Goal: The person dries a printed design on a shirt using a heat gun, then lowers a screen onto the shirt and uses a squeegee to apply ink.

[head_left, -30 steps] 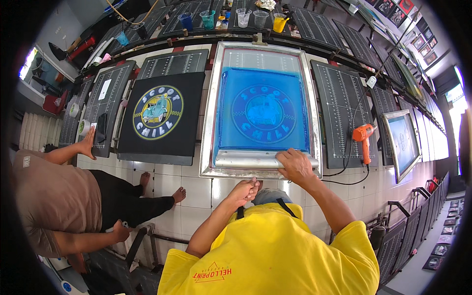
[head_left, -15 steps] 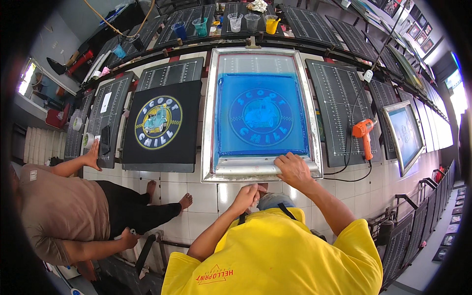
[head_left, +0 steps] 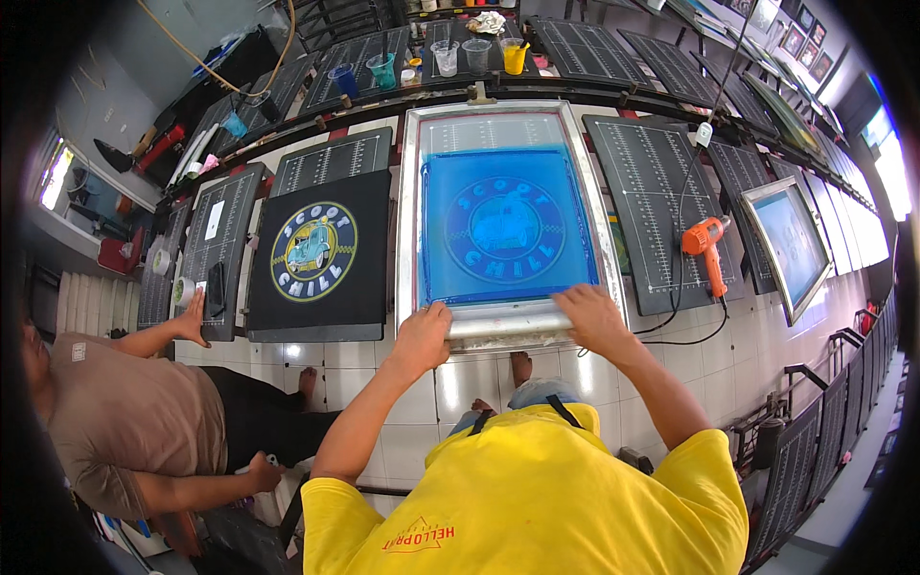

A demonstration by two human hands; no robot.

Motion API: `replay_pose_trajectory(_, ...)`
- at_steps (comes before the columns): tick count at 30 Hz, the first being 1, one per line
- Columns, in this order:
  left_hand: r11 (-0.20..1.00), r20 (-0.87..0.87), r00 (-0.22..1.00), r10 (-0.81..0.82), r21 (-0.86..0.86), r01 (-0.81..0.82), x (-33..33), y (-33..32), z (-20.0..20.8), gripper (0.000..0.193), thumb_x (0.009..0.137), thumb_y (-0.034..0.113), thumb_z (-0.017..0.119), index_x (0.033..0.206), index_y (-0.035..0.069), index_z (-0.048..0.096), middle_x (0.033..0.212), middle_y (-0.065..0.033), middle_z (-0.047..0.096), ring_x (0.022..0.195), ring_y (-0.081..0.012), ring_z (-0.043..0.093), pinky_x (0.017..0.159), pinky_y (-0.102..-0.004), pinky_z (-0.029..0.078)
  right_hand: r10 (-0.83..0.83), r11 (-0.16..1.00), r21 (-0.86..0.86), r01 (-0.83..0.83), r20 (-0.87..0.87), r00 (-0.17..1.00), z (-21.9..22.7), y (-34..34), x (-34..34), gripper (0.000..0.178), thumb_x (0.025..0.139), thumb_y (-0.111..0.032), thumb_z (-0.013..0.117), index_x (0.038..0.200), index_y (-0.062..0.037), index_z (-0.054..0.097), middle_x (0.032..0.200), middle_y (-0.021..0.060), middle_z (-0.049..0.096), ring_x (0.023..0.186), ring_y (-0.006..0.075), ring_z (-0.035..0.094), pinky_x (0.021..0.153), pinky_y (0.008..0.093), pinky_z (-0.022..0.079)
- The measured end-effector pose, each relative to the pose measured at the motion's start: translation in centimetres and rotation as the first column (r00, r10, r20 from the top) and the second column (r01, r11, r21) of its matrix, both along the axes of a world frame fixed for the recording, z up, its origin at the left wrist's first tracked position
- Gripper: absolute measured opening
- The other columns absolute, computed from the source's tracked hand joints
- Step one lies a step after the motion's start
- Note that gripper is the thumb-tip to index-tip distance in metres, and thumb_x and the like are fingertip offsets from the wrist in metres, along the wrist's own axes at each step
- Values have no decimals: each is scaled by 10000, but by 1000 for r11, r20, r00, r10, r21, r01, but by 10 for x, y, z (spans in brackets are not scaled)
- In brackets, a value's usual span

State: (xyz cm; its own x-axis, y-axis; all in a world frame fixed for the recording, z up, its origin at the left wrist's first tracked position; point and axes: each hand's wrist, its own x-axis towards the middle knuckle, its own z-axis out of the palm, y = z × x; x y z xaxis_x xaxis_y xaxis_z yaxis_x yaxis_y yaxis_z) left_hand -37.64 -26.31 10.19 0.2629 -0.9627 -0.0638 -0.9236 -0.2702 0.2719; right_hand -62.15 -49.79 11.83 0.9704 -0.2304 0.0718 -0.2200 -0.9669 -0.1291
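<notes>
A silver-framed printing screen [head_left: 409, 225] lies in front of me, its mesh coated blue with a round scooter design. Blue ink edges the coated area. Along the near end inside the frame rests a silver metal squeegee [head_left: 508, 322]. My left hand [head_left: 424, 337] is closed around its left end, close to the frame's near left corner. Over the right end curl the fingers of my right hand [head_left: 594, 316]; their tips are slightly smeared. Whatever lies beneath the screen is mostly hidden. A black printed cloth [head_left: 316, 251] lies on the board to the left.
An orange heat gun [head_left: 706, 251] with a cable sits on the right-hand board [head_left: 637, 182]. Farther right leans another framed screen [head_left: 788, 244]. Cups of coloured ink, including a yellow cup [head_left: 515, 57], stand at the back. A co-worker [head_left: 144, 422] at left touches a board.
My left hand has risen from near my body to the squeegee's left end. My right hand has shifted slightly right on the near edge. The view has tilted slightly.
</notes>
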Motion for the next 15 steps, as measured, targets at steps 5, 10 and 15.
replay_pose_trajectory(5,996,-10,998,67,-56,-68,-8,-2,-15,351,649,-30,688,976,15,569,1029,-153,621,956,-364,634,801,-461,549,-158,987,15,158,2,987,-20,-4,-18,279,672,-71,727,935,-59,633,953,91,627,956,294,614,818,428,526)
replay_pose_trajectory(10,978,15,999,48,-203,-44,-4,-2,-16,464,653,-73,679,1105,7,612,1173,-153,654,1093,-344,637,896,-421,551,-160,986,52,156,65,985,-19,-8,-21,328,665,-58,720,982,-40,638,1003,103,629,968,303,620,828,421,535)
replay_pose_trajectory(15,975,13,1000,15,-220,-12,-7,0,-24,439,702,-88,646,1134,-9,627,1240,-161,653,1160,-330,633,950,-392,546,-166,984,77,160,84,982,-24,-5,-26,356,662,-45,709,1006,-12,619,1020,121,618,990,308,622,830,414,536)
